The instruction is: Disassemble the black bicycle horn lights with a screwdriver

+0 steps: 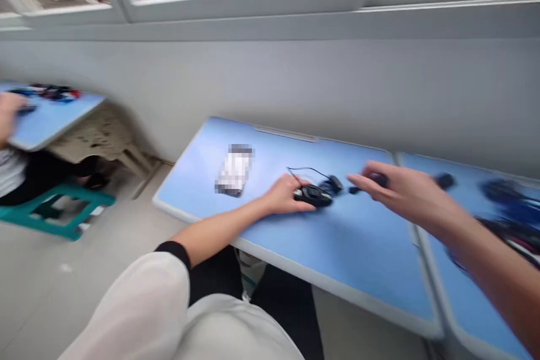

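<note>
My left hand point(287, 194) rests on the blue table with its thumb and fingers closed around a black computer mouse point(316, 196). A thin black cord point(310, 169) arcs above the mouse, and a small dark bundle point(332, 184) lies against its far right side. Just to the right, my right hand point(394, 185) is raised over the table, fingers closed on a dark-handled tool point(378, 180). Motion smears the tool, so its exact kind is unclear. Its dark end points toward the mouse without touching it. A phone point(234, 171), its screen pixelated, lies left of my left hand.
A second blue table point(442, 236) adjoins on the right, bearing dark corded items point(512, 230). At far left, another person's hand point(10, 109) is over a separate table point(46, 124) with colourful items. A green stool point(59, 211) stands below. A wall point(270, 79) runs behind.
</note>
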Motion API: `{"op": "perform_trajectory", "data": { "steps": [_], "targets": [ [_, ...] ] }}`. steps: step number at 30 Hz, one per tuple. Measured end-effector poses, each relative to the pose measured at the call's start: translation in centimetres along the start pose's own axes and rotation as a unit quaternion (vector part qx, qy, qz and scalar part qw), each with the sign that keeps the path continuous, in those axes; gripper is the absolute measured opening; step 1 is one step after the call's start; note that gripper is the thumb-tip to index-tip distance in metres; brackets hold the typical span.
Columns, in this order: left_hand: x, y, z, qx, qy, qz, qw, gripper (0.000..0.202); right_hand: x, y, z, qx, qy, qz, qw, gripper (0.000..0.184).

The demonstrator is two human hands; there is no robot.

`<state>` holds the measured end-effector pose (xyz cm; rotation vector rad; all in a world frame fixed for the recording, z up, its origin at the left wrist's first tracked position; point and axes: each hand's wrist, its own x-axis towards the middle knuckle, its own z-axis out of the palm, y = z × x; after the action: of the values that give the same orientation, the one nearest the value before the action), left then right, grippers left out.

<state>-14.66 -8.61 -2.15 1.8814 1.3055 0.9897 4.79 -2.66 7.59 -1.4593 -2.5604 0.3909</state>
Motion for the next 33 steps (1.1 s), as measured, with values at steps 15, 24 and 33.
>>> {"op": "perform_trajectory", "data": {
  "steps": [15,24,33],
  "targets": [
    [0.9,-1.3,0.6,0.054,-0.001,-0.004,0.999,0.042,0.3,-0.7,-0.8,0.068,-0.018,0.032,0.997,0.019],
    [1.0,-1.2,0.2,0.062,-0.027,-0.002,0.998,0.047,-0.7,-2.3,-2.2,0.15,0.042,0.037,0.987,0.004],
    [0.7,-1.4,-0.2,-0.007,-0.02,-0.097,0.995,0.052,-0.6,-5.2,0.4,0.191,0.015,-0.046,0.98,0.005]
  ]
}}
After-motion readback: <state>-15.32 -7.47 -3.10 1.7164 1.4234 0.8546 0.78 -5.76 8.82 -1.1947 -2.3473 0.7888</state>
